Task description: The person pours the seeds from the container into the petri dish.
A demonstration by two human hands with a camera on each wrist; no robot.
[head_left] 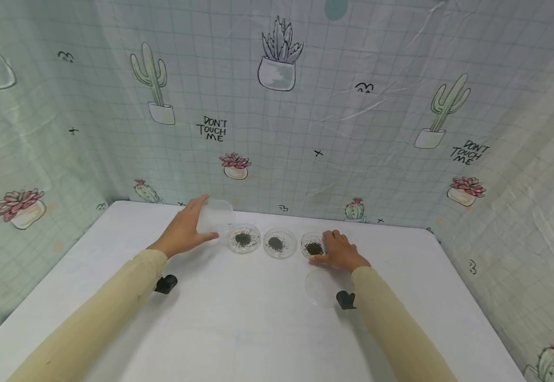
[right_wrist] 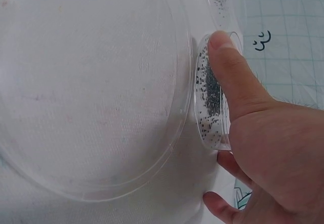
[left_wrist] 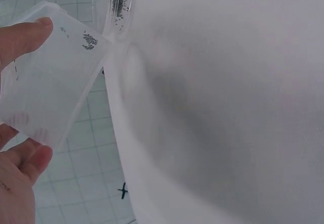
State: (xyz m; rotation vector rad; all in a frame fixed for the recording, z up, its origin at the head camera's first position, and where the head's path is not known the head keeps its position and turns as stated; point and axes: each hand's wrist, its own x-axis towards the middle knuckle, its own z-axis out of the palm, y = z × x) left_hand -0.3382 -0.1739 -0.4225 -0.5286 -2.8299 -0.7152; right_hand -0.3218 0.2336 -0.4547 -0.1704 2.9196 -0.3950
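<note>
My left hand (head_left: 184, 229) holds a translucent rectangular plastic container (left_wrist: 53, 74) by its sides, thumb on one side and fingertips on the other. A few dark grains cling inside near one corner. The container is beside the leftmost petri dish (head_left: 244, 239), which has a small heap of dark grains in it. With thumb and fingers, my right hand (head_left: 341, 252) grips the rim of the rightmost petri dish (right_wrist: 207, 97), also scattered with dark grains. Between these two stands a middle petri dish (head_left: 279, 243) with a similar heap.
A clear round lid (head_left: 319, 289) lies on the white table (head_left: 239, 323) just in front of the rightmost dish. Behind the table's far edge hangs a cactus-printed cloth (head_left: 277, 122), and it continues along both sides. A black wrist camera (head_left: 166, 284) sits under the left sleeve.
</note>
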